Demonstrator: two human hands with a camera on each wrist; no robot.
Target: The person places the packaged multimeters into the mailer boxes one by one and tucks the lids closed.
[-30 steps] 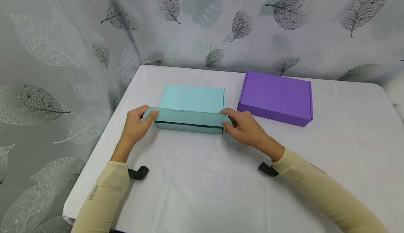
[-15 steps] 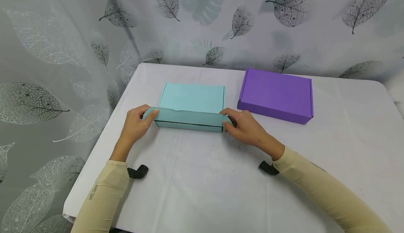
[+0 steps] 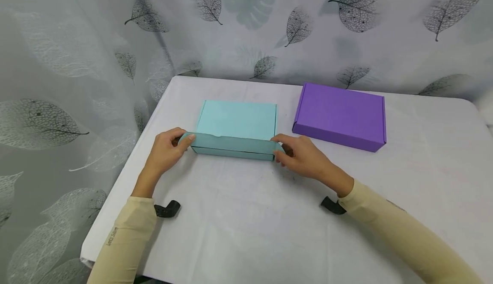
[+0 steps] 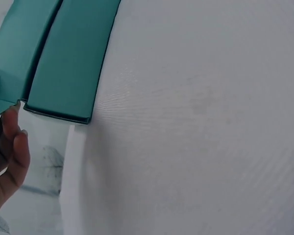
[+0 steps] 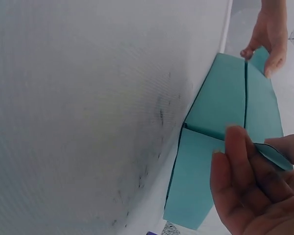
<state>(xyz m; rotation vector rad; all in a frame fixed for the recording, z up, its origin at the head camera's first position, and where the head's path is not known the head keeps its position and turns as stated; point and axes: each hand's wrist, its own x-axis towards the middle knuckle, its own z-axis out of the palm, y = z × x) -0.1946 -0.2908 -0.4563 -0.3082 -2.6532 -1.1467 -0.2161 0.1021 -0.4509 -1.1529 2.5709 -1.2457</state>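
A light teal cardboard box [image 3: 237, 119] lies on the white table with its front flap [image 3: 235, 143] folded up along the near edge. My left hand [image 3: 165, 153] pinches the flap's left end between thumb and fingers. At the other end, my right hand [image 3: 300, 155] pinches the flap's right corner, its thumb on the near side. In the right wrist view the curved flap end [image 5: 274, 155] sits between the fingers and thumb. A narrow dark gap runs between the flap and the box front [image 4: 71, 63] in the left wrist view.
To the right of the teal box lies a purple box [image 3: 340, 115]. Black wrist-mounted pieces [image 3: 167, 209] show beside both sleeves. The white-covered table [image 3: 246, 232] ends at a leaf-patterned curtain [image 3: 231, 27] behind and on the left.
The flap has tilted slightly lower, and the dark gap under it has narrowed. Both hands keep their pinch on its ends. The whole view has shifted a little.
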